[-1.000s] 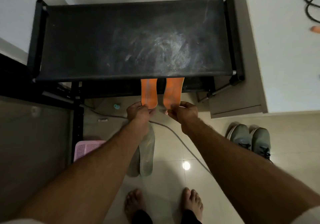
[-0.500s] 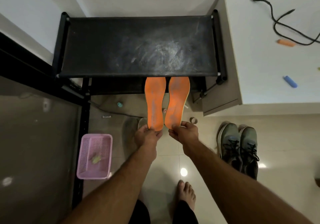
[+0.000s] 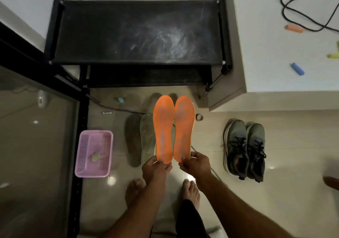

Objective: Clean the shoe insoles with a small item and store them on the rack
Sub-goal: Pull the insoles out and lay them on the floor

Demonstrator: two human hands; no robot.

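Two orange insoles hang side by side in the air, toes pointing away from me. My left hand (image 3: pixel 156 168) pinches the heel of the left orange insole (image 3: pixel 163 127). The heel of the right orange insole (image 3: pixel 183 127) is pinched by my right hand (image 3: pixel 196 164). Both insoles are clear of the black shoe rack (image 3: pixel 135 33), whose dusty top shelf lies beyond them. Two grey insoles (image 3: pixel 141 138) lie on the floor just left of the orange pair.
A pink basket (image 3: pixel 84 153) with a small green item stands on the floor at left. A pair of grey sneakers (image 3: pixel 244 147) sits at right. A white cabinet (image 3: pixel 286 44) with a cable and small items borders the rack. My bare feet stand below.
Both hands have drawn the orange insoles out from under the rack's top shelf and back toward me. The insoles now show in full above the floor.
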